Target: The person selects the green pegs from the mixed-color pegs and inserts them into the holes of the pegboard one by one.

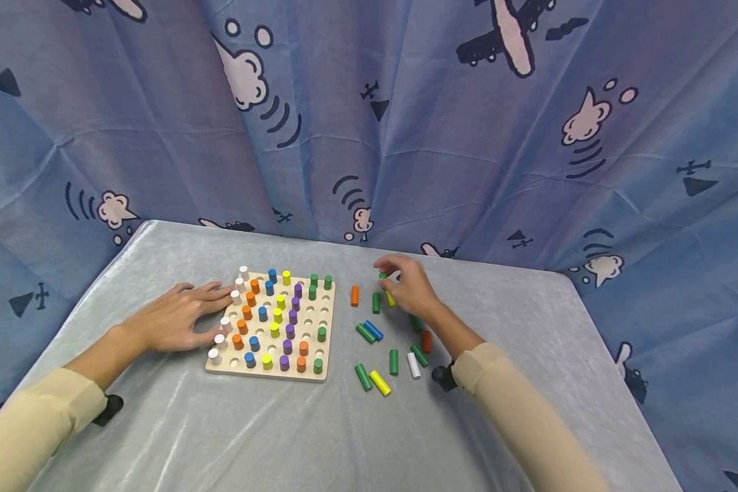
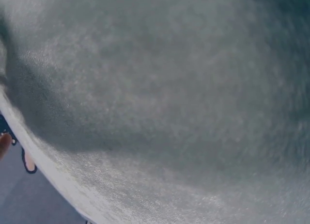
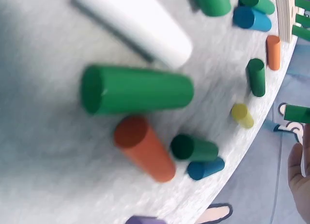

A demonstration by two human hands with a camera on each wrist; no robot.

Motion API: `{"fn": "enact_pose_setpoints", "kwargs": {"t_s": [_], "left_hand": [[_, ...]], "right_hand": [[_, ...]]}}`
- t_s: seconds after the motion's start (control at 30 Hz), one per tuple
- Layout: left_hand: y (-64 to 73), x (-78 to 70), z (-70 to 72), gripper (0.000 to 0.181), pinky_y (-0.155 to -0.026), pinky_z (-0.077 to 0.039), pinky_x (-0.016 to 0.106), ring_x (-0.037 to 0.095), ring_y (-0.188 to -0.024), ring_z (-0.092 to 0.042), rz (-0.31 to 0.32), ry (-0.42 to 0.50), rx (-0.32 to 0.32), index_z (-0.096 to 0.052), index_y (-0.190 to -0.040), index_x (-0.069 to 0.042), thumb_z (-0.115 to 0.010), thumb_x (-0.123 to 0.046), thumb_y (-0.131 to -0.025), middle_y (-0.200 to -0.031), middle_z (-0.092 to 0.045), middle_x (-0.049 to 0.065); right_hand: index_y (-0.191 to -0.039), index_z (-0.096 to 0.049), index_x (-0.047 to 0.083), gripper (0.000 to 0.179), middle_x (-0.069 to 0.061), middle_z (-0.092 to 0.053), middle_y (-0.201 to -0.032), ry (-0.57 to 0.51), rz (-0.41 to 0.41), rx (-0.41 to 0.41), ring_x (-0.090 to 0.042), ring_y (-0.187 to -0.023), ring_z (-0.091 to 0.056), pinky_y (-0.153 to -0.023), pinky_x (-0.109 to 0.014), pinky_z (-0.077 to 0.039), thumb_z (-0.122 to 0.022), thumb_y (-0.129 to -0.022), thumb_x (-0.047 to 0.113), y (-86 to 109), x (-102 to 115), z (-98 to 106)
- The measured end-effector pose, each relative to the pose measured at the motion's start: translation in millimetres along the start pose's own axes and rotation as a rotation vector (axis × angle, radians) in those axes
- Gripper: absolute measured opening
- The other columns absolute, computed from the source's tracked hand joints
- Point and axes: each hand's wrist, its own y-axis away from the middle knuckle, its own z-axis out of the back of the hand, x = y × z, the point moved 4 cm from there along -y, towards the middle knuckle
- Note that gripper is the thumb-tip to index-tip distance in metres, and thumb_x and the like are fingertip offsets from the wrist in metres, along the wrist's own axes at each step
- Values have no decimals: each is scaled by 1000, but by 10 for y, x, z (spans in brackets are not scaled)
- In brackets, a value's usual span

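My right hand pinches a green peg between thumb and fingertips, above the loose pegs to the right of the board. In the right wrist view the same green peg stands out past the fingertips at the right edge. At the left side of the wooden pegboard, my left hand lies with fingers extended, tips right at the column of white pegs. Orange, blue, yellow, purple and green pegs fill other holes, and several holes are bare. The left wrist view is mostly cloth, with a fingertip at its left edge.
Loose pegs lie on the grey cloth right of the board: an orange peg, a blue peg, a white peg, a yellow peg, a red-orange peg and several green ones. A patterned blue curtain hangs behind the table.
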Motion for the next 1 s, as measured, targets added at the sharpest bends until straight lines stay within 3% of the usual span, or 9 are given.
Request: {"fn": "enact_pose_setpoints", "kwargs": {"t_s": [0.63,1.0], "left_hand": [[-10,6,-8,60,-101,-37,62,38,-140,-41,7,11,7,-56,-142,-8,-60,-45,-95,-153,-45,7],[-6,19,-18,60,-102,-36,61,37,-140,-41,8,17,5,-54,-143,-8,-59,-44,-95,-154,-44,7]], "right_hand": [[-113,-69,0,27,-20,-68,-108,-161,51,20,-27,-98,-64,-84,-45,-49,-69,-87,-8,-141,413,-408],[-111,-69,-3,26,-13,-69,-99,-163,72,20,-24,-93,-66,-80,-39,-53,-72,-85,-6,-144,466,-584]]}}
